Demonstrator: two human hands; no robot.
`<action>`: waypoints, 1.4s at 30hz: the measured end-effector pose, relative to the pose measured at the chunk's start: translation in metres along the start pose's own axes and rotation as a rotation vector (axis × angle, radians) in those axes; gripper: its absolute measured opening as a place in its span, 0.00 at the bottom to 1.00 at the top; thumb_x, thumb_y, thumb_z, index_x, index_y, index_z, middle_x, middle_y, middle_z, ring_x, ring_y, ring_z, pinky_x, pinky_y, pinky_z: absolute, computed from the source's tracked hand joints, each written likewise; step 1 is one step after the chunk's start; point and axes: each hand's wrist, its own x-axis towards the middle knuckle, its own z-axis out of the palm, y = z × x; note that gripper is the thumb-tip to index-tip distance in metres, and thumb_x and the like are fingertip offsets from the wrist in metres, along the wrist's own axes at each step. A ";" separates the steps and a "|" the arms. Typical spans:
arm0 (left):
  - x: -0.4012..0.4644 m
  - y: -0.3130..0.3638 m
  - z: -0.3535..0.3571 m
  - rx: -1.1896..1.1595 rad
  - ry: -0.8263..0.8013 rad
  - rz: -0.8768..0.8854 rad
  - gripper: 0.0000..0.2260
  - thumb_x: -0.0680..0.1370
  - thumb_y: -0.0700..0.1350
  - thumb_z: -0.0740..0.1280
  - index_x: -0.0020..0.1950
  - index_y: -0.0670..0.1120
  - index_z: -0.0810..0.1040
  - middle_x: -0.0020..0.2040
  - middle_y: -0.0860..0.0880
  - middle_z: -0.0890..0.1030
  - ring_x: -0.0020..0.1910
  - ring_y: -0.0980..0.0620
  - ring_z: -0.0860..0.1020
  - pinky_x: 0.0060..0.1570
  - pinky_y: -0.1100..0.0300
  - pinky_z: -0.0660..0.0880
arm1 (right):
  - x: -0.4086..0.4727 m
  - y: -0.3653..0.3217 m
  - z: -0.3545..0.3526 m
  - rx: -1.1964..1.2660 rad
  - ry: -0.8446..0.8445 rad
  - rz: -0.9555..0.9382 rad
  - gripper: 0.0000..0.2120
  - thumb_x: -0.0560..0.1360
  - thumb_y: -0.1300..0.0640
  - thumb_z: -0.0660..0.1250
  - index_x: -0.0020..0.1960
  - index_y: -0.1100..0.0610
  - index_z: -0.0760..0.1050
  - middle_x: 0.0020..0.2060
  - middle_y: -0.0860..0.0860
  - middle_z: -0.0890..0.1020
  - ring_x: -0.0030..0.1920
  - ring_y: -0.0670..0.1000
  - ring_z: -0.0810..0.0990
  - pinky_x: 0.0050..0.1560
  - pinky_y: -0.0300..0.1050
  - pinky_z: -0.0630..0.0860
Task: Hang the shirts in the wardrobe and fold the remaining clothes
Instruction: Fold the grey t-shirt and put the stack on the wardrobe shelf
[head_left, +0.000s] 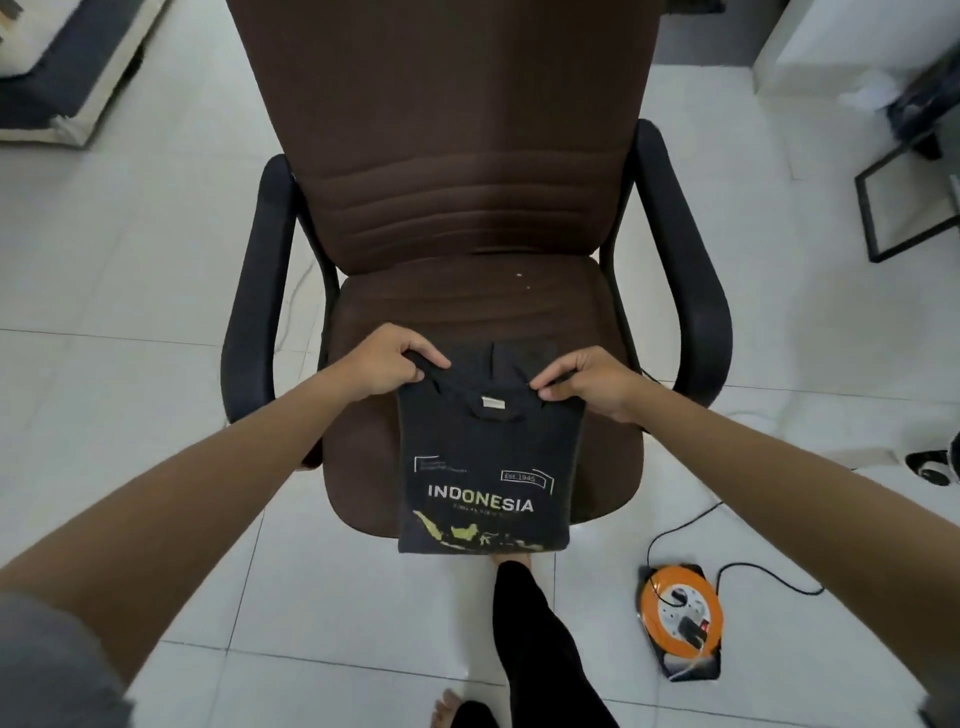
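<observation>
The white tiled floor (156, 270) extends on all sides beyond both hands. A brown office chair (467, 156) stands directly ahead of the hands, its tall backrest rising beyond them and its seat lying beneath them. Black armrests flank the seat, one outboard of the left hand, one outboard of the right hand.

A dark T-shirt (483, 467) lies on the front part of the seat, folded to a narrow upright rectangle. Its collar end sits between the hands; its lower end reaches toward the person and overhangs the front edge of the seat. The print faces up and reads "INDONESIA", with a yellow-green map shape below it. A small pale label shows inside the collar.

The left hand (387, 366) pinches the shirt's shoulder edge at the left of the collar, fingers curled onto the fabric. The right hand (592, 382) pinches the matching edge at the right of the collar, fingers likewise curled.

An orange cable reel (680, 618) with a black cord lies on the floor, nearer the person than the right hand and outboard of it. A black-clad leg and bare feet (452, 709) stand on the floor below the shirt.
</observation>
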 end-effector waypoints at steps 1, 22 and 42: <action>0.019 -0.006 -0.002 0.026 0.018 -0.007 0.14 0.72 0.28 0.67 0.49 0.46 0.83 0.51 0.49 0.80 0.50 0.55 0.77 0.43 0.75 0.72 | 0.018 0.000 -0.007 0.009 0.011 0.017 0.14 0.70 0.71 0.71 0.36 0.53 0.84 0.38 0.50 0.84 0.46 0.52 0.81 0.55 0.45 0.78; 0.172 -0.135 0.023 0.191 0.304 -0.030 0.07 0.69 0.34 0.73 0.44 0.39 0.78 0.45 0.41 0.80 0.41 0.49 0.74 0.42 0.58 0.70 | 0.195 0.064 -0.031 -0.504 0.257 -0.165 0.15 0.66 0.59 0.77 0.49 0.62 0.78 0.48 0.56 0.81 0.48 0.52 0.77 0.48 0.40 0.70; 0.087 -0.137 0.090 -0.386 0.360 -0.287 0.26 0.69 0.32 0.72 0.55 0.52 0.62 0.44 0.50 0.76 0.43 0.50 0.78 0.44 0.53 0.78 | 0.123 0.118 0.036 -0.070 0.402 -0.186 0.31 0.71 0.60 0.72 0.69 0.46 0.61 0.65 0.48 0.71 0.64 0.48 0.71 0.62 0.42 0.73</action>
